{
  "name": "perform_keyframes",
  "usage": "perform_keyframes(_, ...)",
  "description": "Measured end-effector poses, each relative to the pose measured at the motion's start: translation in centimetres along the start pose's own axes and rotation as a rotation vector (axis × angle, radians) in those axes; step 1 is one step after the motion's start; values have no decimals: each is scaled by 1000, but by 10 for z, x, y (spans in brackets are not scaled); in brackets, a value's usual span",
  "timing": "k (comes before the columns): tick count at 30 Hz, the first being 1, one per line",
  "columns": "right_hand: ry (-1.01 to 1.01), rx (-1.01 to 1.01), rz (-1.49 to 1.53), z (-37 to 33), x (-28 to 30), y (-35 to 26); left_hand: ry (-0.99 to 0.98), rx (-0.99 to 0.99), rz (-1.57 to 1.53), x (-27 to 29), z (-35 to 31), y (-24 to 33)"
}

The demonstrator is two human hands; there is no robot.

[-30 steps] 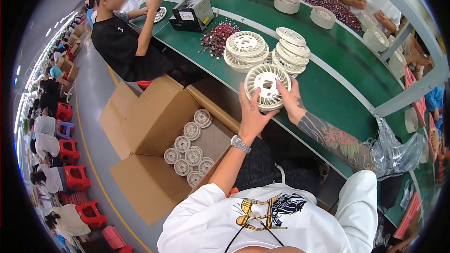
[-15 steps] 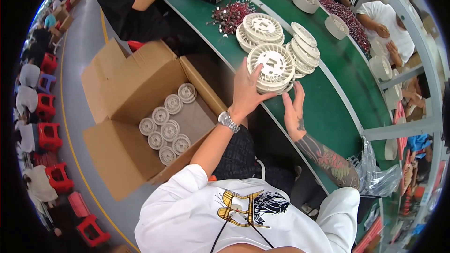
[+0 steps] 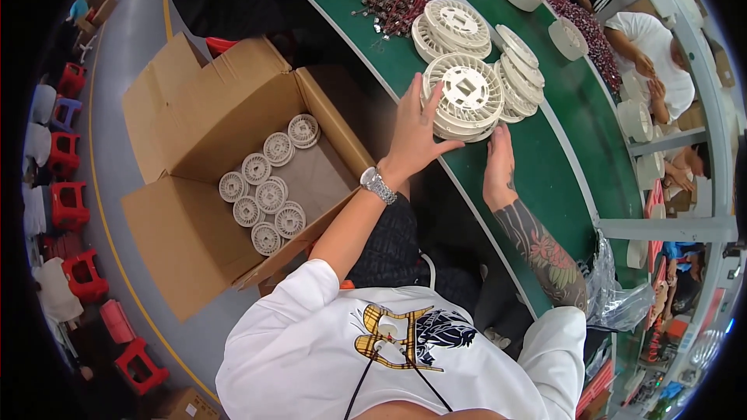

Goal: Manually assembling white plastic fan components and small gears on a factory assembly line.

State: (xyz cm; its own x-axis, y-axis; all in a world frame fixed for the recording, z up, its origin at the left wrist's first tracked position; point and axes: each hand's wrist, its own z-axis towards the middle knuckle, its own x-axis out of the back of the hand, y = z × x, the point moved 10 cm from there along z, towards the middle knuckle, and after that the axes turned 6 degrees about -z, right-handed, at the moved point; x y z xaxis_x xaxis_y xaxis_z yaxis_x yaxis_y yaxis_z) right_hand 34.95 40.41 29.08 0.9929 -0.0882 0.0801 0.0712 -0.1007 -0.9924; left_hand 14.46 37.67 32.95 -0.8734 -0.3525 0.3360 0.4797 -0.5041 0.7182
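A stack of round white plastic fan-like wheels (image 3: 464, 89), with slotted rims and square center holes, stands near the front edge of the green table. My left hand (image 3: 412, 132) grips its near left side, the thumb low and the fingers along the rim. Beside the lower right of the stack is my right hand (image 3: 499, 167), with fingers stretched out and close together; whether its fingertips touch the wheels I cannot tell. Directly behind stands another stack of the same wheels (image 3: 457, 25), and more wheels (image 3: 520, 70) lean in a tilted row to the right.
On my left an open cardboard box (image 3: 194, 241) holds several similar wheels (image 3: 271, 196) on a cardboard layer. Small red-and-silver parts (image 3: 401, 4) lie piled on the green table (image 3: 537, 187). A metal frame (image 3: 669, 229) crosses at right. Co-workers sit across the table.
The view has shifted, moving the whole scene in the picture. My left fingers have spread and drawn back toward the stack's rim. My right hand has straightened beside the stack.
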Motion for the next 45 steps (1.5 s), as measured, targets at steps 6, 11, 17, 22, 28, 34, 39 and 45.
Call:
perform_keyframes(6, -45, -82, 9, -17, -26, -16, -22, -10, -77, -1, 11, 5)
perform_keyframes(11, -24, -90, -56, 0, -12, -18, -34, -13, -26, 3, 14, 6)
perform_keyframes(17, -44, -66, 76, 8, -18, -20, -83, 8, -50, 1, 11, -3)
perform_keyframes(22, -32, -139, 2, 11, -14, -16, -68, 26, -45, 12, 5, -12)
perform_keyframes(28, 309, 723, -688, 134, 40, -124, 104, -421, -37, 35, -20, 86)
perform_keyframes(34, 70, 464, -1042, 341, 56, -137, -240, -469, -275, -50, -43, 127)
perform_keyframes(39, -219, 202, -1110, 381, 14, -83, -538, -173, -84, -109, -10, 113)
perform_keyframes(45, -546, -36, -1219, 337, 10, -67, -650, 60, 24, -136, -21, 82)
